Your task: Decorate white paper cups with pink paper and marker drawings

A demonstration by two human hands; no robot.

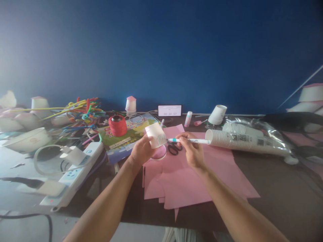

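A white paper cup (154, 131) lies tilted in my left hand (141, 150), whose fingers are closed round it. Faint curved lines show on the cup's side. My right hand (193, 150) pinches a white acrylic marker (199, 141) with a teal band, its tip pointing left at the cup; whether it touches cannot be made out. Black-handled scissors (173, 149) rest under the marker on pink paper sheets (188, 185). Just below the cup sits a round pink piece with a white rim (160, 153), partly hidden by my left hand.
Stacked paper cups (239, 139) in clear plastic lie at right, near an upturned cup (217, 115) and a glue stick (188, 119). A phone timer (169, 110) stands at the wall. Left are red twine (117, 126), a power strip (75, 174), pipe cleaners (85, 111) and a bowl (26, 139).
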